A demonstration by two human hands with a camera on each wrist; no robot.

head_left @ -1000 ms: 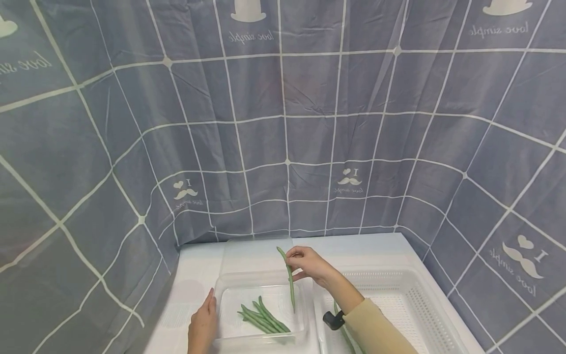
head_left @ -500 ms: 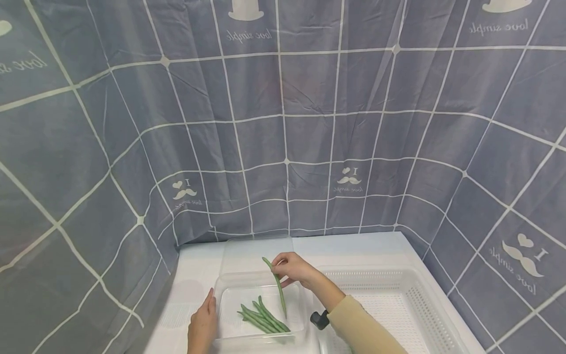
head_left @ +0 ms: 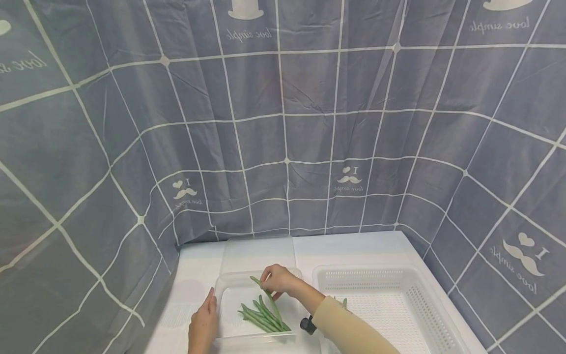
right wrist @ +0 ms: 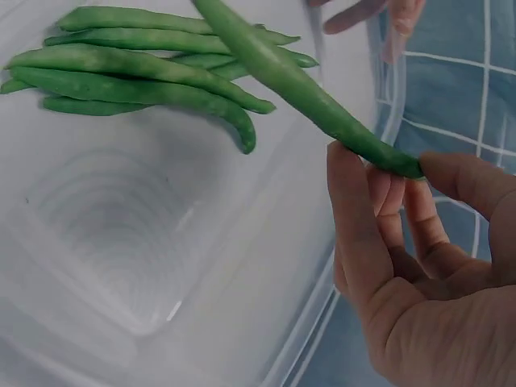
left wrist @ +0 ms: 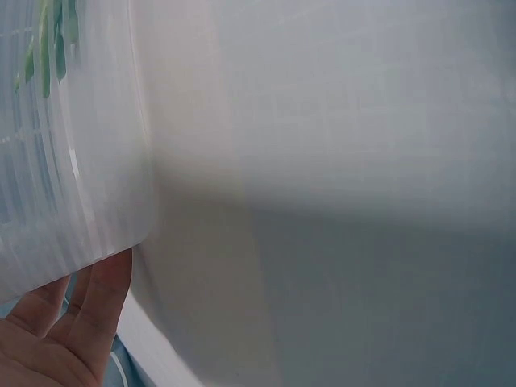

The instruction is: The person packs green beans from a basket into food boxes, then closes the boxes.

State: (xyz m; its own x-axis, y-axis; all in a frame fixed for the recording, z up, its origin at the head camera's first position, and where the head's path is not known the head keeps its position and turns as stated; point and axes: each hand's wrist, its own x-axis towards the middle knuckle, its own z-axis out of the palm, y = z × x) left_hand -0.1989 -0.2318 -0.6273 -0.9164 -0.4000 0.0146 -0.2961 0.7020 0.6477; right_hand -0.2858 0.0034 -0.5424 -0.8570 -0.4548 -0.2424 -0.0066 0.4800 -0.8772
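Observation:
My right hand (head_left: 279,281) pinches one green bean (right wrist: 298,85) near its end between thumb and fingertips. That bean slants down over a clear plastic container (head_left: 227,314). Inside lies a small pile of green beans (right wrist: 145,68), heaped roughly side by side. In the head view the held bean's lower end overlaps the pile; whether they touch I cannot tell. My left hand (head_left: 203,324) rests against the container's left outer wall with fingers extended. The left wrist view shows its fingers (left wrist: 101,310) at the container's side, their tips partly hidden behind it.
A white perforated basket (head_left: 415,295) stands to the right of the container, with a bean tip (head_left: 345,303) showing past my sleeve. A flat clear lid (head_left: 258,253) lies behind the container on the white table (head_left: 353,246). A grey-blue checked curtain (head_left: 309,137) surrounds the table.
My right hand has moved left and down with its green bean, from the container's right edge to above the pile. The left hand has stayed in place.

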